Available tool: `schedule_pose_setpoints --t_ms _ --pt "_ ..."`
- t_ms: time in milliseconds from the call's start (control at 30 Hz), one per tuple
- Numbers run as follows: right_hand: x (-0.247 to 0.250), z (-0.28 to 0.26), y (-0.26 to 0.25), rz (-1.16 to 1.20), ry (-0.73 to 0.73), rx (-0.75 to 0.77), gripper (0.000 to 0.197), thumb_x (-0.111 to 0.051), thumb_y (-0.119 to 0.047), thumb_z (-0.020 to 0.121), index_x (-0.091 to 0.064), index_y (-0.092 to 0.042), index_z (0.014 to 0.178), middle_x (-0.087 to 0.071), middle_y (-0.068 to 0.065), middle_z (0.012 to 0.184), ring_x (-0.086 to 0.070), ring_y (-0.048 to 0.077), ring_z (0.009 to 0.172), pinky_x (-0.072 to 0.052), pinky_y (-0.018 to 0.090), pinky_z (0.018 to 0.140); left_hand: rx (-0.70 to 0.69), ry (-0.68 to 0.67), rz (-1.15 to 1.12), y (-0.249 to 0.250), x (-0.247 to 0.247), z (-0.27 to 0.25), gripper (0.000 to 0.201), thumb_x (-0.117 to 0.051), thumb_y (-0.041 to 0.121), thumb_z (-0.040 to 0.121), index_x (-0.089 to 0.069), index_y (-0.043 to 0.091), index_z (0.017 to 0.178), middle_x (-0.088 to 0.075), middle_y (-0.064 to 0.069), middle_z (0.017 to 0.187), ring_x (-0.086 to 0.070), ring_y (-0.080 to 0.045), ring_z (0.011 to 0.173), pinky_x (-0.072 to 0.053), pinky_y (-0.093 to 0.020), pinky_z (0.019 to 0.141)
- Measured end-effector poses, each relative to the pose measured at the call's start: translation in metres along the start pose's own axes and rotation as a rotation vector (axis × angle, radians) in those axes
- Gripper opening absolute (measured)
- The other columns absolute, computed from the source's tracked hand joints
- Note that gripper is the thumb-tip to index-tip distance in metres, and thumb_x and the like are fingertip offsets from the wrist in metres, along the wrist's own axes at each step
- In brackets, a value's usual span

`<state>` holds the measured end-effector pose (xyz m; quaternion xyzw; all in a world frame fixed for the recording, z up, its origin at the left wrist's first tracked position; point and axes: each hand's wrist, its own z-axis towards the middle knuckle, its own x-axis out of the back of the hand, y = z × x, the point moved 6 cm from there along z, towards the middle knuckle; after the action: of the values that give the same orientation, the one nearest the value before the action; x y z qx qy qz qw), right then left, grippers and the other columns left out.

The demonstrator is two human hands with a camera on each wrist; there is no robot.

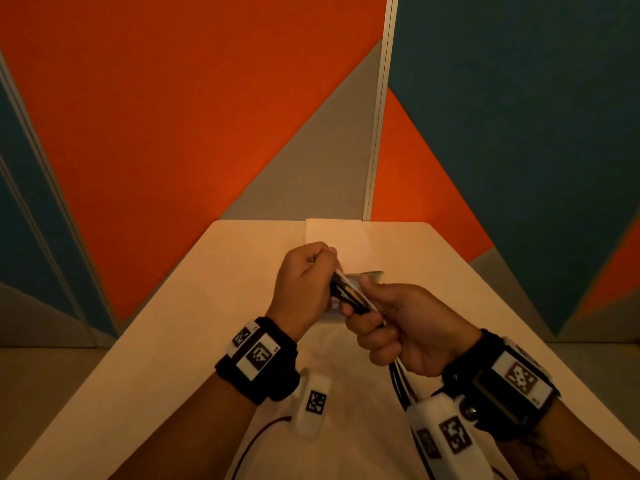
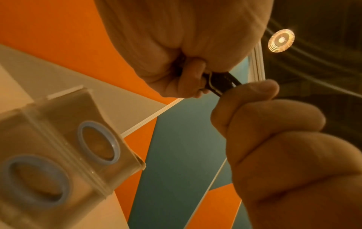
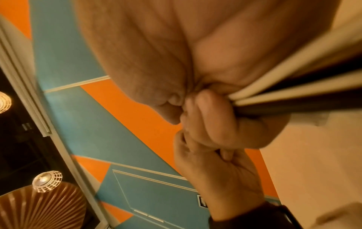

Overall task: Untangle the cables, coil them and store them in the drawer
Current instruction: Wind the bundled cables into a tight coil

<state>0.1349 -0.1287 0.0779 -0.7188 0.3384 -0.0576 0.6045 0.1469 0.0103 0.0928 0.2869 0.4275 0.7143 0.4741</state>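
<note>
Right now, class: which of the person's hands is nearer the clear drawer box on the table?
Left. The left hand hovers just beside the drawer box; the right hand holds the cables farther towards the person.

Both forearms reached forward, wrists banded in black straps. The left hand [image 1: 304,285] was fisted, knuckles up, its fingers [image 2: 192,77] curled tight. The right hand [image 1: 398,327] sat just beside it, touching, thumb on top and fingers [image 3: 215,124] wrapped into a closed grip. The two fists met end to end, right slightly nearer the body.
</note>
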Motion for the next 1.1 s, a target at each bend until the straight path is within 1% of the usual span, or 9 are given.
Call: schedule_pose_setpoints --t_ms 133,300,500,700,767,833,933,1033,1100 --pt "0.006 0.025 -0.001 -0.007 -0.066 -0.06 0.03 -0.044 -0.04 0.103 -0.052 -0.015 0.087 -0.028 -0.006 0.063 -0.021 0.003 0.044 -0.022 0.014 0.038 0.101 0.04 -0.119 -0.026 0.008 0.004 0.038 -0.051 0.027 0.088 -0.053 -0.008 0.073 -0.044 -0.015 0.056 -0.044 -0.022 0.041 -0.031 -0.02 0.041" --pt "0.018 0.053 0.01 0.086 -0.172 -0.083 0.025 -0.056 -0.033 0.099 -0.06 -0.014 0.083 -0.031 -0.007 0.061 -0.025 0.001 0.043 -0.023 0.013 0.039 -0.022 0.039 -0.051 -0.039 0.02 0.006 0.048 -0.058 0.038 0.103 -0.059 -0.001 0.076 -0.056 -0.024 0.056 -0.054 -0.03 0.041 -0.042 -0.03 0.041" --pt "0.024 0.06 0.029 0.077 -0.193 -0.081 0.026 -0.054 -0.036 0.099 -0.056 -0.016 0.082 -0.027 -0.006 0.061 -0.02 0.002 0.043 -0.019 0.014 0.039 -0.101 -0.009 0.116 -0.038 0.02 0.0 0.035 -0.065 0.026 0.096 -0.045 0.018 0.068 -0.042 0.008 0.051 -0.038 -0.011 0.046 -0.034 -0.025 0.049" --pt "0.022 0.048 0.037 0.094 -0.193 -0.082 0.026 -0.056 -0.039 0.095 -0.058 -0.016 0.081 -0.026 -0.006 0.061 -0.019 0.002 0.042 -0.016 0.015 0.039 -0.142 -0.088 0.198 -0.026 0.019 -0.009 0.038 -0.06 0.033 0.101 -0.056 0.013 0.069 -0.054 0.009 0.055 -0.052 -0.01 0.05 -0.045 -0.029 0.053" --pt "0.023 0.042 0.033 0.06 -0.175 -0.065 0.026 -0.056 -0.037 0.095 -0.056 -0.017 0.079 -0.024 -0.005 0.061 -0.018 0.003 0.043 -0.017 0.014 0.038 -0.246 -0.135 0.384 -0.016 0.028 -0.01 0.036 -0.056 0.048 0.102 -0.069 0.019 0.084 -0.067 0.008 0.07 -0.065 -0.012 0.065 -0.054 -0.038 0.06" --pt "0.026 0.036 0.029 0.039 -0.148 -0.05 0.026 -0.055 -0.036 0.097 -0.055 -0.017 0.079 -0.023 -0.005 0.062 -0.018 0.003 0.043 -0.019 0.014 0.038 -0.419 -0.143 0.728 -0.003 0.041 -0.01 0.057 -0.05 0.069 0.095 -0.071 0.022 0.12 -0.072 0.006 0.11 -0.068 -0.012 0.099 -0.057 -0.038 0.08" --pt "0.03 0.031 0.025 -0.007 -0.099 -0.066 0.026 -0.053 -0.034 0.099 -0.054 -0.017 0.079 -0.024 -0.005 0.061 -0.018 0.003 0.042 -0.019 0.013 0.037 -0.693 -0.276 0.98 0.017 0.035 -0.02 0.096 -0.058 0.087 0.077 -0.058 0.019 0.145 -0.051 -0.003 0.154 -0.05 -0.02 0.137 -0.042 -0.037 0.108" --pt "0.029 0.028 0.028 -0.1 -0.072 -0.107 0.028 -0.051 -0.033 0.101 -0.053 -0.017 0.077 -0.024 -0.004 0.06 -0.017 0.004 0.043 -0.017 0.014 0.037 -0.796 -0.519 1.06 0.01 0.004 -0.036 0.096 -0.072 0.082 0.072 -0.062 0.018 0.141 -0.051 -0.003 0.155 -0.05 -0.02 0.14 -0.039 -0.04 0.114" --pt "0.029 0.027 0.03 -0.149 -0.069 -0.127 0.027 -0.052 -0.032 0.1 -0.052 -0.018 0.077 -0.025 -0.005 0.059 -0.017 0.004 0.042 -0.017 0.014 0.037 -0.806 -0.597 1.035 -0.003 -0.01 -0.04 0.056 -0.078 0.05 0.086 -0.069 0.015 0.129 -0.062 -0.003 0.143 -0.058 -0.02 0.131 -0.046 -0.041 0.107"
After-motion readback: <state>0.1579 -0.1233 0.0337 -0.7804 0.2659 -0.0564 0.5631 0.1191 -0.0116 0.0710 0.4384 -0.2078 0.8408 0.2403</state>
